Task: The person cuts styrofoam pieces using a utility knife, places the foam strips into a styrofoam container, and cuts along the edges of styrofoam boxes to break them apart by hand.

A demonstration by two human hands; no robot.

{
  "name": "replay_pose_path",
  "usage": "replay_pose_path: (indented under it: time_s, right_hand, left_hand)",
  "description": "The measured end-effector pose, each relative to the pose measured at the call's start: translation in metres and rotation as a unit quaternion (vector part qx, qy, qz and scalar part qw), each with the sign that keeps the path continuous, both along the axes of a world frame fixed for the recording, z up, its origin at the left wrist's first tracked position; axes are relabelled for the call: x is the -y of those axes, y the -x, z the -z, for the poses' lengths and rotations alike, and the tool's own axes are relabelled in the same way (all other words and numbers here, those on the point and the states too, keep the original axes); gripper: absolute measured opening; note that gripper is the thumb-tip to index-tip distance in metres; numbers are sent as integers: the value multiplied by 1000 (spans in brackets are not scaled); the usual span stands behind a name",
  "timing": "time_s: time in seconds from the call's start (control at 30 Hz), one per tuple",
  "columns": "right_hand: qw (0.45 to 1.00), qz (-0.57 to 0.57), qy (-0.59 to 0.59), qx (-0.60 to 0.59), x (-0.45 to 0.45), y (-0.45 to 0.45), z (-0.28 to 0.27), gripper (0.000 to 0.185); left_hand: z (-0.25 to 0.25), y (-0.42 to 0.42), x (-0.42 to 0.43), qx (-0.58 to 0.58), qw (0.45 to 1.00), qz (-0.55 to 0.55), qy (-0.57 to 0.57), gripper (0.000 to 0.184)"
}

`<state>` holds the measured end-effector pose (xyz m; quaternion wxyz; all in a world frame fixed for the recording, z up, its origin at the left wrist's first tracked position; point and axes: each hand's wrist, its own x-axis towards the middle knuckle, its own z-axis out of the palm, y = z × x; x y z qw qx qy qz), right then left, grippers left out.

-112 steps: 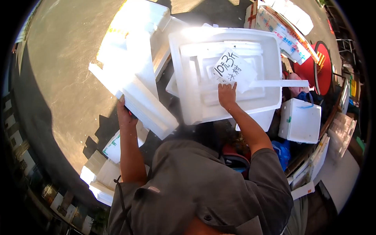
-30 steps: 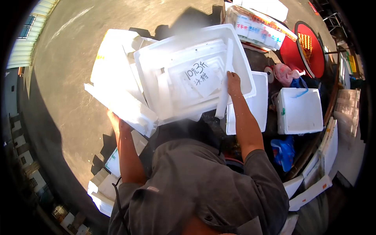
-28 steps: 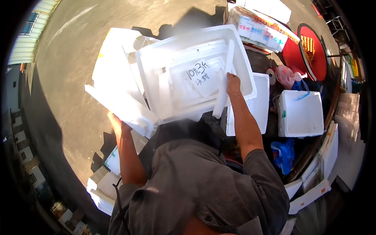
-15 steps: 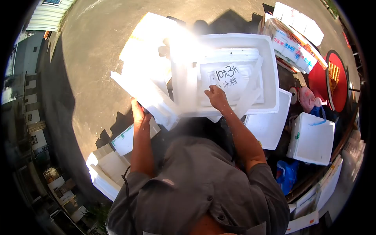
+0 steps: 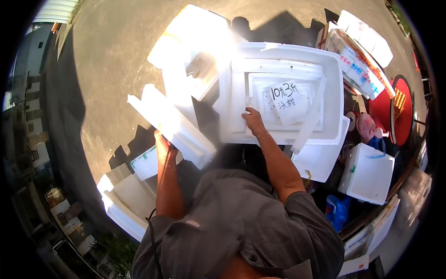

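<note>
My left hand [image 5: 165, 146] is closed around the lower edge of a long white foam piece [image 5: 174, 125], held tilted to the left of the large foam box [image 5: 338, 97]. My right hand [image 5: 253, 121] reaches into that box with its fingers curled. Its fingertips meet the edge of an upright foam strip [image 5: 238, 100] along the box's left inner side, though the exact grip is partly hidden. Further foam pieces lie inside the box, along with a white sign [image 5: 289, 114] bearing black handwriting.
Sunlit foam boxes [image 5: 190, 35] stand beyond on the pavement. Stacked printed boxes [image 5: 355, 65] and a round red object [image 5: 402, 111] are at the right. Nearer are a white foam box [image 5: 369, 174], a blue bag [image 5: 338, 211] and another foam box [image 5: 132, 197] at lower left.
My right hand has shifted left within the large box, from beside the sign to the foam strip. A wider gap shows between the box and the foam piece in my left hand.
</note>
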<state>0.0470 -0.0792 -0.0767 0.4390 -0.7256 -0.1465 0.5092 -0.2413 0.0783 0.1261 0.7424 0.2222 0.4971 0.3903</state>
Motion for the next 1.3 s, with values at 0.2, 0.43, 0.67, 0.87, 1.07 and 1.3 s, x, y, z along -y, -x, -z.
replay_pose_path:
  time_s: [0.2, 0.43, 0.67, 0.87, 1.07, 1.3]
  right_hand:
    - [997, 0, 57, 60, 1, 9, 25, 49]
    - [999, 33, 41, -9, 7, 11, 31, 43]
    - [998, 49, 47, -6, -1, 12, 21, 44]
    - [979, -38, 141, 145, -9, 12, 50, 48]
    - [967, -101, 175, 154, -14, 2, 67, 48]
    - [903, -311, 225, 192, -8, -11, -53, 53]
  left_hand:
    - [10, 18, -13, -7, 1000, 8, 18, 57]
    - [13, 30, -18, -33, 999, -14, 17, 60]
    - [3, 18, -21, -20, 1000, -6, 21, 59]
    - [23, 31, -30, -26, 999, 5, 32, 55]
    - [27, 25, -32, -23, 999, 36, 25, 55]
    - [19, 19, -32, -35, 998, 16, 54, 60]
